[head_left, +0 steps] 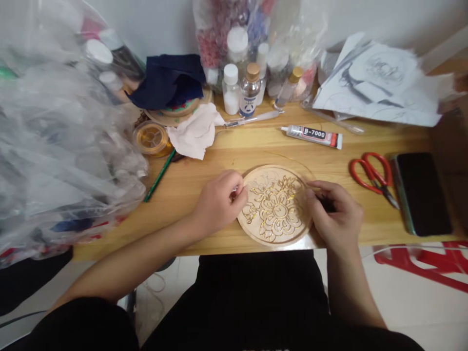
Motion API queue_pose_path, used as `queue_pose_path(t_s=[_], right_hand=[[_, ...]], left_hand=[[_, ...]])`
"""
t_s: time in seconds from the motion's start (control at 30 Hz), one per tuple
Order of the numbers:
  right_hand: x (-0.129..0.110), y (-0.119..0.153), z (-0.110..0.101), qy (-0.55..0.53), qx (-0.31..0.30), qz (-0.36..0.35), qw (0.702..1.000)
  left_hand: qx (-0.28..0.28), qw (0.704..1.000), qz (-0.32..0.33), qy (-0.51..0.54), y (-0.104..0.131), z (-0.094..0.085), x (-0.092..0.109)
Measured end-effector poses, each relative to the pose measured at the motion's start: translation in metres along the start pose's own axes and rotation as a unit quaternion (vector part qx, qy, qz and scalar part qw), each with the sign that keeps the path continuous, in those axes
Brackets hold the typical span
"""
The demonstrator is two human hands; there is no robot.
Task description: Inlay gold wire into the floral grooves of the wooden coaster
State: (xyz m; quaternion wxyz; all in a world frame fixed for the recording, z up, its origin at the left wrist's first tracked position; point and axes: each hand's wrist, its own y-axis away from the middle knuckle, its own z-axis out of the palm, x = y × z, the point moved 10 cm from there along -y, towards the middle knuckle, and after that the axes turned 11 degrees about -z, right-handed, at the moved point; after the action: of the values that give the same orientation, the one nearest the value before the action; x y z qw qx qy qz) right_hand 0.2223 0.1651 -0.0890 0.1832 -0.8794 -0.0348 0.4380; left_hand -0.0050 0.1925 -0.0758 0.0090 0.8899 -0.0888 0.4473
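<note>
A round wooden plaque (280,207) lies near the table's front edge, with a flower pattern of gold wire on its face and pencil lines near its top. At its left rim, my left hand (221,200) is closed, fingertips curled together; what they hold, if anything, is too small to name. On the opposite side my right hand (334,207) has thumb and forefinger pinched at the rim. A thin gold wire (292,158) arcs over the table behind the plaque towards my right hand; its end is hidden there.
Red-handled pliers (373,175) and a phone (423,192) lie at the right. Behind are a glue tube (314,135), small bottles (249,90) and sketched papers (380,80). Leftward are a wire spool (151,138), a green pencil (160,175), a pale cloth (197,130) and plastic bags (69,141).
</note>
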Motion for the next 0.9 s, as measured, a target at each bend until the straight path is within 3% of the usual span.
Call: queue_pose_path(t_s=[0.13, 0.3, 0.53, 0.67, 0.73, 0.83, 0.9], right_hand=[[0.005, 0.001, 0.001, -0.002, -0.015, 0.009, 1.0], [0.015, -0.01, 0.001, -0.056, -0.036, 0.067, 0.996], [-0.005, -0.033, 0.006, -0.017, -0.106, -0.012, 0.994], [-0.026, -0.04, 0.01, 0.019, -0.114, -0.053, 0.992], [-0.032, -0.043, 0.015, -0.063, -0.13, -0.025, 0.989], [-0.041, -0.055, 0.025, -0.254, -0.169, 0.036, 0.951], [-0.043, -0.075, 0.018, -0.281, -0.147, 0.022, 0.948]], left_hand=[[-0.02, 0.99, -0.063, -0.124, -0.001, 0.006, -0.01], [-0.018, 0.985, -0.07, -0.159, -0.005, 0.004, -0.012], [-0.019, 0.981, -0.092, -0.169, -0.01, 0.005, -0.021], [0.004, 0.982, -0.096, -0.165, -0.015, 0.0, -0.022], [0.007, 0.983, -0.091, -0.157, -0.016, -0.003, -0.021], [-0.001, 0.986, -0.079, -0.146, -0.015, -0.004, -0.019], [-0.006, 0.988, -0.072, -0.138, -0.014, -0.004, -0.018]])
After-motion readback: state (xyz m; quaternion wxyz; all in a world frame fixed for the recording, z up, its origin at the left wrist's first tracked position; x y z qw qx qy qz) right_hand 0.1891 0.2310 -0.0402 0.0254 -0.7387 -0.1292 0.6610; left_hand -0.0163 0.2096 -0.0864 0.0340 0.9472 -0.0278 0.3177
